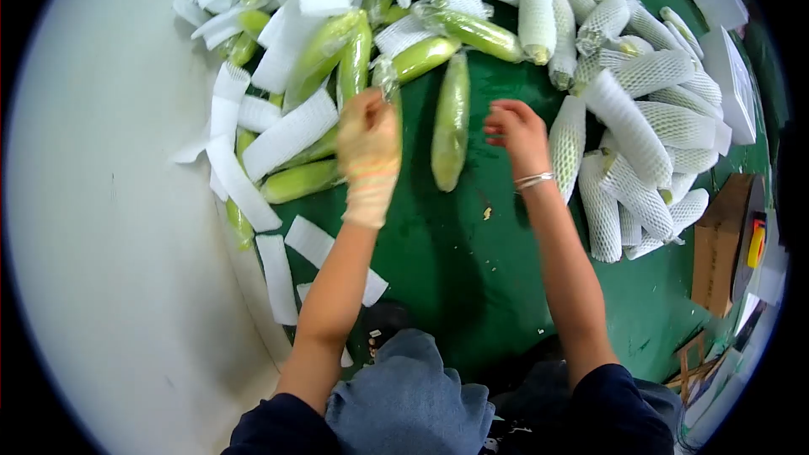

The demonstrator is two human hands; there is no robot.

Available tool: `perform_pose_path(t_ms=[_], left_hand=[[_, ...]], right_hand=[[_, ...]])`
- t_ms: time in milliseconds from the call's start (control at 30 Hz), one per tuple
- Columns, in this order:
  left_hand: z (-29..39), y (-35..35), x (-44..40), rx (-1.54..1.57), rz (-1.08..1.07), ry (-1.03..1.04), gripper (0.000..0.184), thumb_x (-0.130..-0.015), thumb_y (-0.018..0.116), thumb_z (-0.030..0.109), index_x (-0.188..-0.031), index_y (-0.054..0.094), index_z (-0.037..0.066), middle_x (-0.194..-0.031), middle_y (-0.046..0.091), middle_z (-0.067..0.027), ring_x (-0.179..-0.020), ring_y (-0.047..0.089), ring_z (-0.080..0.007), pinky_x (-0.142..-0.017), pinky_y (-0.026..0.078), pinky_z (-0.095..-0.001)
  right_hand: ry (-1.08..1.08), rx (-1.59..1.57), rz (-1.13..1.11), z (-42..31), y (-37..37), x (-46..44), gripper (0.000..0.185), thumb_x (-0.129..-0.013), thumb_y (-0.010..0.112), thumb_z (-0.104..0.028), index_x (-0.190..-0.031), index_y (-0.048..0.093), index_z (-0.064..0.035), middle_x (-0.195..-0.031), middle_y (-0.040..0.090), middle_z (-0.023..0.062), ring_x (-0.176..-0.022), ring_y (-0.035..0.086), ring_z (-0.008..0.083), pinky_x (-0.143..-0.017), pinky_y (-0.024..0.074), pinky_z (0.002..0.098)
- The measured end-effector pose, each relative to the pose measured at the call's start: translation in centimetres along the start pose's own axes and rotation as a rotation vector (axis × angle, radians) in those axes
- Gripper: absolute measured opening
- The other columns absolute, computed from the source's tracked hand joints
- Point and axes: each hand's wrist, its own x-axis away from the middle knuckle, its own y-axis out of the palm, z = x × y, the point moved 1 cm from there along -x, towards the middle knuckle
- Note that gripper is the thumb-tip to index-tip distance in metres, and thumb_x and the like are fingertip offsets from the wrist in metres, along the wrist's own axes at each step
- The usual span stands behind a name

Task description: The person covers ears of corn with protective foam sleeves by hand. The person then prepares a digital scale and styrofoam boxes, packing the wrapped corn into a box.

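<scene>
Green surface [506,240], left hand [368,139] at bagged squash [386,77], carton [718,248] — possibly lettered

No text is showing legibly; at the right of the frame, faint dark marks [712,265] are running down the brown cardboard [719,232], too blurred to read.

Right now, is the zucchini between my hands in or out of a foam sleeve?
Out: the zucchini shows green along its length, with no white foam mesh around it.
</scene>
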Motion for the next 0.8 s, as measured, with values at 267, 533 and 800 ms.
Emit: perform_pose_path(t_ms=[267, 533, 800], left_hand=[[-9.6, -19.1, 10.8, -0.625, 0.130, -0.526, 0.021, -0.078, 0.061, 0.007, -0.097, 0.057, -0.001, -0.088, 0.059, -0.0141, -0.078, 0.057, -0.0215, -0.071, 0.047, -0.0305], [-10.6, -21.9, 9.7, -0.091, 0.217, -0.706, 0.032, -0.083, 0.053, 0.019, -0.110, 0.053, 0.003, -0.088, 0.058, -0.0063, -0.074, 0.055, -0.0131, -0.066, 0.043, -0.0242], [2.2, -1.9, 6.2, 0.831, -0.824, -0.662, 0.039, -0.089, 0.052, 0.024, -0.121, 0.053, 0.001, -0.112, 0.058, -0.0027, -0.097, 0.056, -0.0155, -0.082, 0.045, -0.0265]], right_hand=[[-0.597, 0.974, -0.730, 8.4, 18.8, 12.0, 0.041, -0.075, 0.066, -0.023, -0.107, 0.048, -0.0041, -0.095, 0.054, 0.0166, -0.090, 0.056, 0.0332, -0.072, 0.0496, 0.0419], [-0.590, 0.274, -0.415, 12.2, 18.0, 11.9, 0.052, -0.076, 0.061, -0.001, -0.124, 0.043, -0.0096, -0.109, 0.055, 0.0185, -0.088, 0.062, 0.0328, -0.075, 0.0521, 0.0379], [0.171, -0.816, -0.344, 4.1, 2.7, 7.9, 0.024, -0.088, 0.058, -0.013, -0.108, 0.060, -0.0007, -0.105, 0.063, 0.0053, -0.099, 0.057, 0.0152, -0.090, 0.0428, 0.0323]])
